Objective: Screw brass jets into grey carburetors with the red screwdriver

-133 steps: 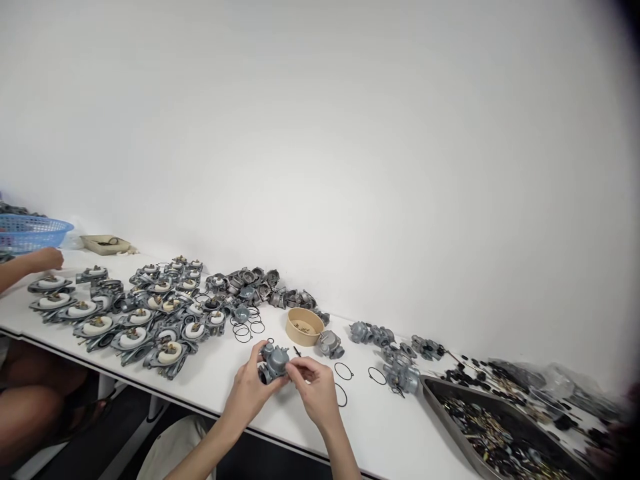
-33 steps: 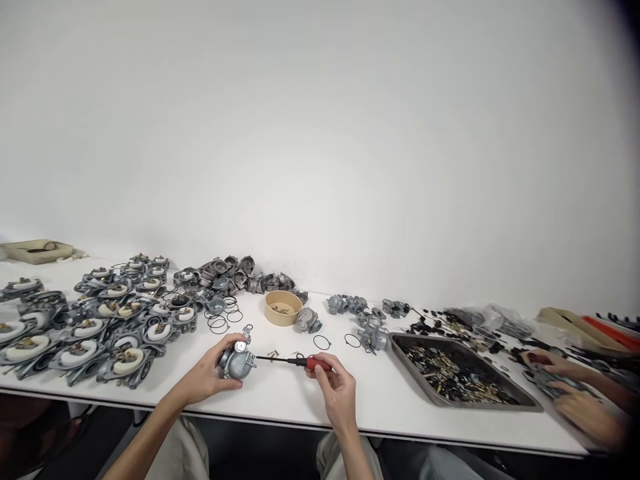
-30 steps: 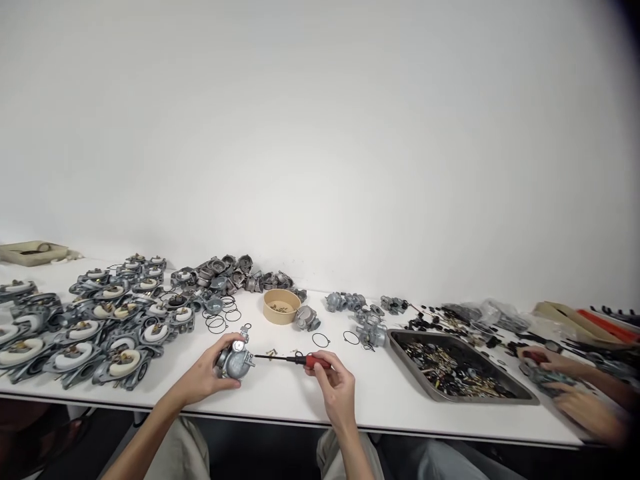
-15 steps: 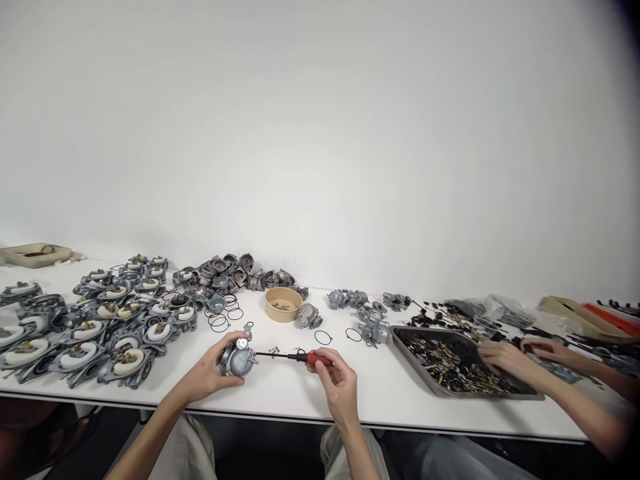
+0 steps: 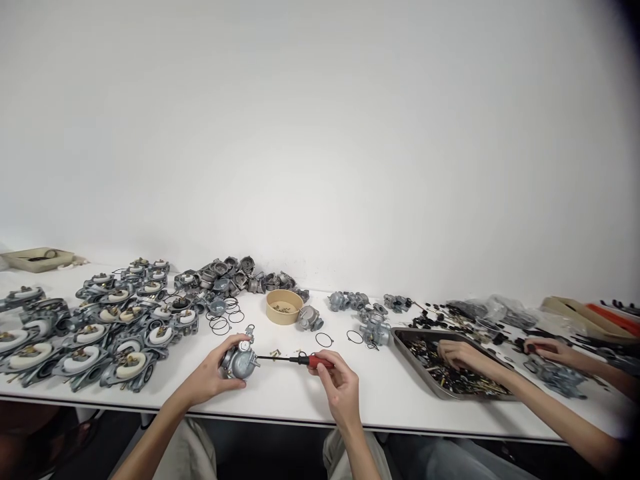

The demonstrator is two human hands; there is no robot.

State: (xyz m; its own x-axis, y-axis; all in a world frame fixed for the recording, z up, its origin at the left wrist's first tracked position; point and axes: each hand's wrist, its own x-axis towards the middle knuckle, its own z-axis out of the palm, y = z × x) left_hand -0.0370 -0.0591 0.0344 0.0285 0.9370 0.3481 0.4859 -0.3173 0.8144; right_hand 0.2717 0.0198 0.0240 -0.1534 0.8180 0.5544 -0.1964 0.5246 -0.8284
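Note:
My left hand (image 5: 213, 375) grips a grey metal carburetor (image 5: 242, 364) just above the near edge of the table. A red-handled screwdriver (image 5: 319, 361) is pinched in the fingers of my right hand (image 5: 341, 387). Its dark shaft points left and the tip meets the carburetor's right side; the exact contact is too small to make out. Small brass screws (image 5: 275, 353) lie on the table behind the shaft. Two black rubber rings (image 5: 324, 340) rest beyond my right hand, close to another carburetor (image 5: 310, 318).
Many carburetor bodies with white floats (image 5: 83, 359) cover the left side. Behind them is a pile of metal bowls (image 5: 220, 270). A round tan tub (image 5: 284, 298) holds small screws. At right, a co-worker's hand (image 5: 463, 357) reaches into a metal tray (image 5: 425, 379) of small parts.
The co-worker's near hand has moved left, deeper over the parts tray. My hands, the carburetor and the screwdriver hold nearly the same pose.

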